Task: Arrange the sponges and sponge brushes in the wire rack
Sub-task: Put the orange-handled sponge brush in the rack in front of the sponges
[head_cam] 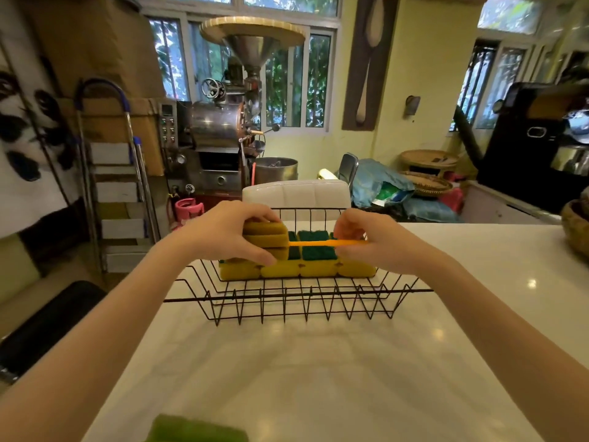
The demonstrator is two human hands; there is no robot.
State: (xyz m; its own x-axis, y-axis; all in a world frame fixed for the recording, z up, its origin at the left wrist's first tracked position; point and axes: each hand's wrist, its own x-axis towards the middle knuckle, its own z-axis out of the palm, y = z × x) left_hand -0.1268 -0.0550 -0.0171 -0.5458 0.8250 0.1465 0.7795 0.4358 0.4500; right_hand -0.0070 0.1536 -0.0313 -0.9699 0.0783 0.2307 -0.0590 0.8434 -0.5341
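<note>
A black wire rack [298, 298] stands on the white table. Several yellow sponges with dark green tops [315, 255] lie side by side in it. Over them I hold a sponge brush level: my left hand [229, 234] grips its ribbed yellow sponge head [267, 239], and my right hand [373, 239] pinches the end of its thin orange handle [314, 244]. Another green sponge [197, 430] lies blurred at the table's near edge.
The white table [318, 362] stretches in front of the rack. A white chair back [296, 194] stands just behind the rack. A woven basket [575, 228] sits at the table's far right. A step ladder [118, 186] and a metal roasting machine [223, 129] stand beyond on the left.
</note>
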